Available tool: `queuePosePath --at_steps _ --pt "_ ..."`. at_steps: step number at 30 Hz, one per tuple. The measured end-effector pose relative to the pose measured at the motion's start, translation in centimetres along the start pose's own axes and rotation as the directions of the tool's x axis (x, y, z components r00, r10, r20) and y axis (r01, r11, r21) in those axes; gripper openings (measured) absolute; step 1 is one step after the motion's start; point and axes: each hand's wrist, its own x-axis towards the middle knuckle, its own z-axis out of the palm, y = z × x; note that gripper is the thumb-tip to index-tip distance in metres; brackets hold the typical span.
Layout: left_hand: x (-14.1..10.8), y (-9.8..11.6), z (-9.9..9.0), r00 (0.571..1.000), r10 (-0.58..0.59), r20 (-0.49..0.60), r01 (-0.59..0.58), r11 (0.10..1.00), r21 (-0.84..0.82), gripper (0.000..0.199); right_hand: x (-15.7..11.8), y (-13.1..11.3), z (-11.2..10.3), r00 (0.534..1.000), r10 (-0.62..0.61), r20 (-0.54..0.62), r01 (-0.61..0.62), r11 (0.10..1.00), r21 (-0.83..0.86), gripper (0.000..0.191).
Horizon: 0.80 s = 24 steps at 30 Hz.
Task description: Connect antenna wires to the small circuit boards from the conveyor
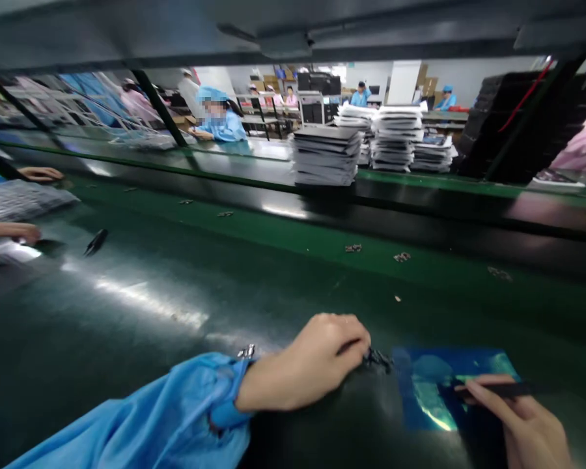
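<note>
My left hand (pixel 317 358), in a blue sleeve, rests on the dark green bench with fingers curled at a small pile of dark parts (pixel 379 360); what its fingertips pinch is too small to name. To the right lies a shiny blue sheet (pixel 415 397). Over its right side, my right hand (pixel 522 413) is closed on a slim black tool (pixel 510 389), whose tip points left above the sheet. A small cluster of shiny metal parts (pixel 247 352) sits behind my left wrist.
Small part clusters (pixel 353 248) lie along a green strip (pixel 283 234). Black tweezers (pixel 96 242) lie at the left, near another person's hands (pixel 24 232). Beyond the strip stand paper stacks (pixel 325 156). A shelf (pixel 176 32) hangs overhead.
</note>
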Motion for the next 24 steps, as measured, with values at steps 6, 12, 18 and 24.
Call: queuePosePath --at_steps 6,12,18,24 --pt "-4.8 1.0 6.1 0.886 0.454 -0.089 -0.403 0.852 0.334 0.024 -0.8 -1.6 1.4 0.999 -0.004 -0.047 0.012 0.986 0.169 0.021" --pt "-7.8 1.5 7.3 0.854 0.514 0.075 -0.511 0.806 0.299 0.028 -1.0 -2.2 1.6 0.998 -0.031 -0.053 0.041 0.978 0.203 0.011" --pt "-8.0 1.7 7.3 0.886 0.461 0.057 -0.460 0.854 0.244 0.028 -1.2 -2.8 1.7 0.993 -0.094 -0.066 0.105 0.978 0.179 0.009" --pt "-7.6 2.1 7.4 0.890 0.453 0.043 -0.450 0.861 0.236 0.028 -1.3 -2.9 1.7 0.988 -0.134 -0.081 0.146 0.977 0.154 0.012"
